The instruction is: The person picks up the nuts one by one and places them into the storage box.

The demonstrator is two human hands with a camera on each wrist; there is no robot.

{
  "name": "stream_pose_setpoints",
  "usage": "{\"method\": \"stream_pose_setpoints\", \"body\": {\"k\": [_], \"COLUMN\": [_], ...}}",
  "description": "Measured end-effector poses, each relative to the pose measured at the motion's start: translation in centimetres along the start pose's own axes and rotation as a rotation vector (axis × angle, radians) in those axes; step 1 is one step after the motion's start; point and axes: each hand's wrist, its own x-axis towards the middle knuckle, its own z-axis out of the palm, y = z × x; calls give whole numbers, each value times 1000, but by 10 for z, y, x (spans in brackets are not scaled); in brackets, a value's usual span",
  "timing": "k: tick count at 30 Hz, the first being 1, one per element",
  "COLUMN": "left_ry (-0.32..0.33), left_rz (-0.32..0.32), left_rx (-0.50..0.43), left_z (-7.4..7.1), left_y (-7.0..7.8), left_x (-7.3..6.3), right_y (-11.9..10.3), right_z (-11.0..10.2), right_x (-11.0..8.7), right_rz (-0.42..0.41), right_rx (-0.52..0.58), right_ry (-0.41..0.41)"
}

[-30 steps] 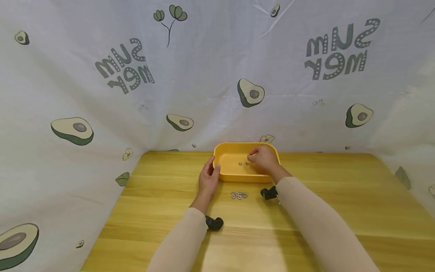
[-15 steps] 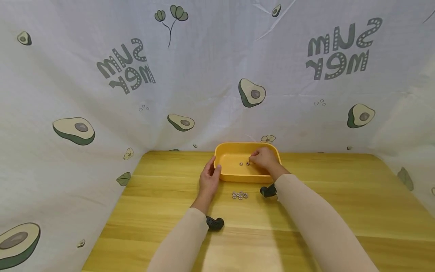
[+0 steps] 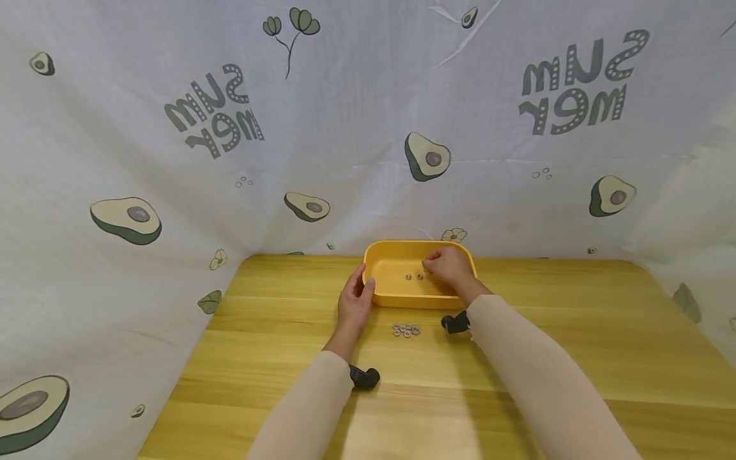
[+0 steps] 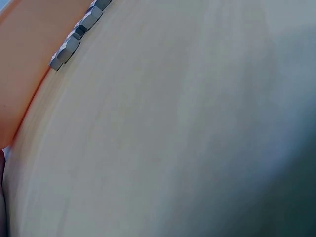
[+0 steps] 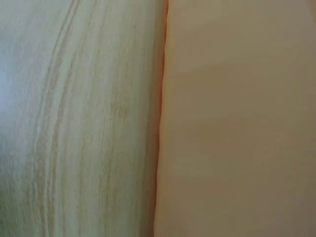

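Note:
A yellow tray [image 3: 397, 301] stands at the back of the table. My left hand [image 3: 352, 310] holds its left end, thumb at the front corner and fingers along the side. Inside the tray, my right hand [image 3: 451, 267] is lowered with bent fingers, its fingertips pinched together on a small nut that they mostly hide. Two metal hex nuts [image 3: 414, 276] lie on the tray floor just left of these fingertips. The left wrist view shows the tray wall [image 4: 34, 49] in orange; in the right wrist view the wall [image 5: 237, 118] fills the right half.
Several hex nuts [image 3: 406, 330] sit in a cluster on the wooden table [image 3: 276, 358] in front of the tray. The left wrist view has part of these nuts [image 4: 69, 47] along the wall. Behind the table hangs a printed white cloth [image 3: 356, 128].
Both hands stay almost where they were, and the tray has not moved. My right fingertips have shifted up slightly beside the two nuts.

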Motion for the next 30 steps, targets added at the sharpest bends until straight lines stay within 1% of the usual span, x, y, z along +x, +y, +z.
{"method": "stream_pose_setpoints", "body": {"k": [3,6,11,14,18,26,30], "left_ry": [-2,3,12,11,6,10,6], "left_rz": [9,3,8,14,9,-8,-8], "left_rx": [1,2,13,16,15,24,22], "left_z": [2,2,1,0,1,0,1], "left_y": [0,1,0,-1,-3,-3,-1], "left_x": [-1,-3,-1,0,0,0,1], "right_y": [-1,-3,-9,-13,-16,-22,-21], "right_z": [-2,-4,-8,-10,-13,-14,-11], "right_x": [-2,-4,-9,-17,-34,-76,-94], "right_rz": [-7,-23,-88,-117,-118,-126,-122], "right_rx": [6,11,33,57,104,204,209], "right_ry": [13,20,37,48,67,110,118]}}
